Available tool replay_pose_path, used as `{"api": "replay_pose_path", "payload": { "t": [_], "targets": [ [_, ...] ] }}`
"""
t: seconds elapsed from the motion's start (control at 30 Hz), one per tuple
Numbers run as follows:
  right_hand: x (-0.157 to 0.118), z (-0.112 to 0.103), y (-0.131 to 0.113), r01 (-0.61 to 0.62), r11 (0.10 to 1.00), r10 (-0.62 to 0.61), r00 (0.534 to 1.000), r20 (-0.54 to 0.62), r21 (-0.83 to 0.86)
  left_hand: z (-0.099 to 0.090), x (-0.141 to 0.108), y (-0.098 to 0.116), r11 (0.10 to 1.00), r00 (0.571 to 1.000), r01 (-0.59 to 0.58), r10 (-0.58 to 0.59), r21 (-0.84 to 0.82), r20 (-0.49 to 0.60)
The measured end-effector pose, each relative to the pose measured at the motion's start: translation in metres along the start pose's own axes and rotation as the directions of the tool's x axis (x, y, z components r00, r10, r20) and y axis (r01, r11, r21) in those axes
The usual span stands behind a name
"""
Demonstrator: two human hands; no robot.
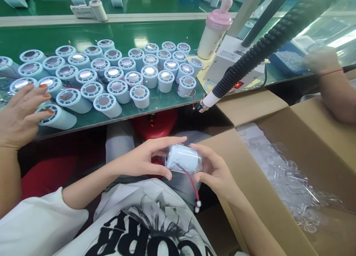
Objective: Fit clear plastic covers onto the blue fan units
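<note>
Over my lap I hold a light blue cylinder (182, 158) in a clear plastic sleeve, lying on its side. A red and dark wire (193, 183) hangs from it, ending in a small white connector. My left hand (152, 158) is around its left end, index finger along the top edge and thumb below. At the right end, my right hand (214, 170) grips it between fingers and thumb. Many similar light blue cylinders (107, 104) stand in rows on the green bench (167, 100), most showing a metallic centre inside a ribbed ring.
Another person's hand (25, 115) touches cylinders at left; another person's arm (330, 78) is at right. A black flexible hose (250, 52) with a metal tip slants down beside a white box-shaped device (222, 63). An open carton (264, 122) holds clear plastic parts (289, 174). A pink-lidded bottle (213, 33) stands behind.
</note>
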State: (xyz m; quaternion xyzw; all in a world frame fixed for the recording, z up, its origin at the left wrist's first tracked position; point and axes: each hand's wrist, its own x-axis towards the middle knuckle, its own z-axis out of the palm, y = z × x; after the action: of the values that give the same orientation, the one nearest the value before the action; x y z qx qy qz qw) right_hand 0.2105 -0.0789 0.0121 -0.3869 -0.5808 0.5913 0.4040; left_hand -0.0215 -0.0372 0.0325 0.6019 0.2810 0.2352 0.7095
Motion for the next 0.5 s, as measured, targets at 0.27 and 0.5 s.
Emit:
{"api": "replay_pose_path", "payload": {
  "t": [0.27,0.5],
  "targets": [
    [-0.002,0.004,-0.003,-0.153,0.988,0.153,0.988,0.006,0.009,0.003,-0.001,-0.008,0.987,0.992,0.109,-0.101,-0.117,0.071],
    [-0.003,-0.027,0.01,-0.207,0.954,0.226,0.972,0.066,-0.215,-0.01,0.001,0.015,0.977,0.98,0.198,-0.199,-0.082,0.003]
  ]
}}
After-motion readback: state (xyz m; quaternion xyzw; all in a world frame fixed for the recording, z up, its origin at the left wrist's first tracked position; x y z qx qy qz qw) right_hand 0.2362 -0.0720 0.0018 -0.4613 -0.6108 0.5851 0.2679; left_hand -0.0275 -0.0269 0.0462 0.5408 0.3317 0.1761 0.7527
